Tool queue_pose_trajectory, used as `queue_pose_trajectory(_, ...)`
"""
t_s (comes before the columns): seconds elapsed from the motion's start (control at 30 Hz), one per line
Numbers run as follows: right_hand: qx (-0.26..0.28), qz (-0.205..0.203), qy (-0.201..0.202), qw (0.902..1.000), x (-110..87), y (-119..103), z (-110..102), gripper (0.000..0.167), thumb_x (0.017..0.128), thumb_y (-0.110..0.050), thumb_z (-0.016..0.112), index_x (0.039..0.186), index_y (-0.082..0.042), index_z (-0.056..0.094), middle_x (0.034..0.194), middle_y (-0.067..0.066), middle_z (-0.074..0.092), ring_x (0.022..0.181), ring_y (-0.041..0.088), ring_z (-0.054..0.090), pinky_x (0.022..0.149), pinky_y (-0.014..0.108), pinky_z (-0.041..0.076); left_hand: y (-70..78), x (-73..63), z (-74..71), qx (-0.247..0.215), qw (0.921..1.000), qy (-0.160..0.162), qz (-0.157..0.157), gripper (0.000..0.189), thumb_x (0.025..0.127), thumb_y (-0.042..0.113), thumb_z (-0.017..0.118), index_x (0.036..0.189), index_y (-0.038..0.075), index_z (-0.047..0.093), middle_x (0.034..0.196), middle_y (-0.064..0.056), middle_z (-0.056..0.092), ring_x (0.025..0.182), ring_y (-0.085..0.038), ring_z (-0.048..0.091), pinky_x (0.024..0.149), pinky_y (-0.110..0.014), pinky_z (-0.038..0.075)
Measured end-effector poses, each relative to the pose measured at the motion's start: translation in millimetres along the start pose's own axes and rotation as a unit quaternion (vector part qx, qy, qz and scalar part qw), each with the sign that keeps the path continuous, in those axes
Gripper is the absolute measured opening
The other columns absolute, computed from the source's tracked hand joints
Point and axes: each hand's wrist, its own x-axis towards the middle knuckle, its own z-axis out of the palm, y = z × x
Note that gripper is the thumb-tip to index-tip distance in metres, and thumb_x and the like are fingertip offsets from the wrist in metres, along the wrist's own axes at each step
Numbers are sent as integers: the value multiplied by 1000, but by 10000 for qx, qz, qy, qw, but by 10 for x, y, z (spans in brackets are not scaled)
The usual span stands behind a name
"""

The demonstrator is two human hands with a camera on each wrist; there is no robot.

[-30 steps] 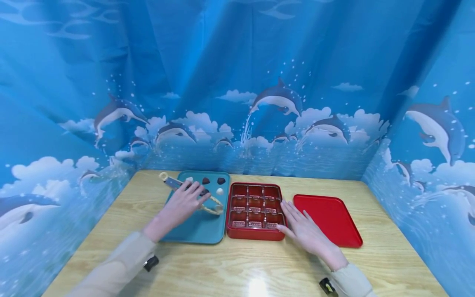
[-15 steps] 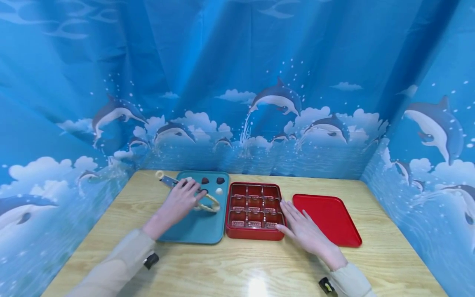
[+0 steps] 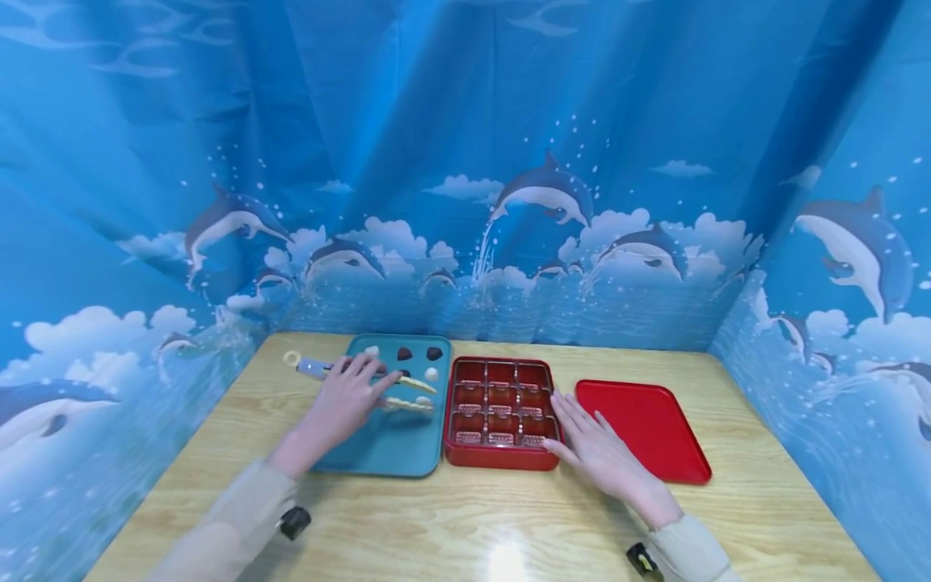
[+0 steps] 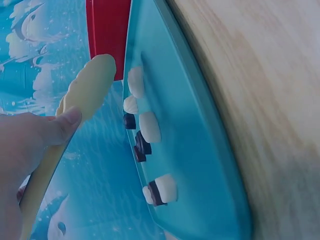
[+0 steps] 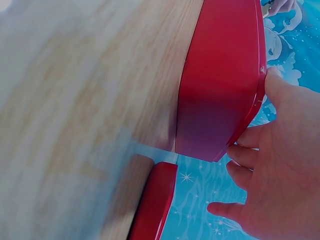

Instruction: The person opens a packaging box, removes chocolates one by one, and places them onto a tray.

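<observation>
My left hand [image 3: 343, 404] grips a pair of tongs [image 3: 409, 404] with cream-coloured arms and a blue handle end, above the teal tray [image 3: 381, 454]. The tongs' two arms stand apart, with their tips pointing right. Several white and dark chocolate-like pieces lie on the tray, among them a white piece [image 4: 150, 127] and a dark piece [image 4: 143, 143]. Straight fingers of my right hand [image 3: 600, 454] rest along the right side of a red box [image 3: 502, 459], its thumb at the near corner. A clear divider with several compartments fills the box.
A flat red lid or tray [image 3: 643, 428] lies right of the box, close to my right hand. Everything stands on a light wooden table [image 3: 436, 525]. A blue dolphin-print curtain [image 3: 465, 162] hangs behind and at the sides.
My left hand has shifted slightly left, and the tongs have turned flatter. Their tips, close together before, are now spread apart. The right hand and the box stay put.
</observation>
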Motion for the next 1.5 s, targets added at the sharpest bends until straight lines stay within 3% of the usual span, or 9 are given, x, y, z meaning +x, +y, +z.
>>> queue_pose_trajectory(0.2,-33,-22,9,10000,0,14,-8,81,101,-55,52,160,-6,27,166,13,25,153,37,22,117,65,22,-71,-131,6,-385,9979,-103,-505,51,80,28,87,127,18,71,111,-9,66,104,-30,59,87,-50,48)
queue_pose_trajectory(0.37,-87,-38,17,10000,-4,26,-19,81,101,-55,52,160,-5,27,166,14,26,152,37,23,117,65,23,-119,-213,-13,-700,9910,-294,-1099,48,85,24,83,131,18,69,114,-10,67,110,-34,59,91,-56,46)
queue_pose_trajectory(0.57,-20,-6,-2,10000,-6,27,-26,82,101,-57,51,160,-5,27,166,15,26,152,38,22,117,65,22,-143,-309,8,-1018,9781,-313,-1789,51,88,31,79,135,15,67,118,-15,67,114,-38,57,92,-58,43)
queue_pose_trajectory(0.73,-32,6,4,10000,-10,29,-10,80,102,-55,51,160,-5,26,166,14,23,153,37,21,117,65,22,-193,-422,86,-1259,9623,13,-2411,53,85,31,81,132,9,68,116,-17,68,108,-39,58,87,-56,45)
queue_pose_trajectory(0.97,14,-6,9,10000,-19,7,-15,78,103,-50,53,160,-4,26,167,12,22,153,36,20,118,64,21,-326,-574,133,-1118,9452,144,-3066,57,88,34,79,133,1,65,114,-25,68,105,-44,60,83,-58,50)
queue_pose_trajectory(1.23,-14,-31,-14,10000,-20,1,-12,78,103,-51,51,160,-5,26,167,12,22,153,36,21,118,64,21,-571,-742,123,-1031,9156,-419,-3864,62,96,37,69,137,-7,56,122,-37,57,112,-55,51,83,-68,47)
queue_pose_trajectory(1.37,-24,-38,-7,10000,-21,6,-8,79,102,-54,51,160,-5,26,167,12,22,153,36,21,118,65,22,-645,-785,113,-1048,8938,-773,-4291,63,97,39,66,136,-10,53,125,-39,54,117,-57,47,82,-71,46)
queue_pose_trajectory(1.5,25,-35,4,10000,-18,3,3,82,101,-57,50,160,-6,27,166,13,24,153,37,21,117,65,22,-686,-815,130,-1121,8703,-1118,-4663,60,97,39,65,125,-14,56,118,-39,54,112,-57,48,79,-71,46)
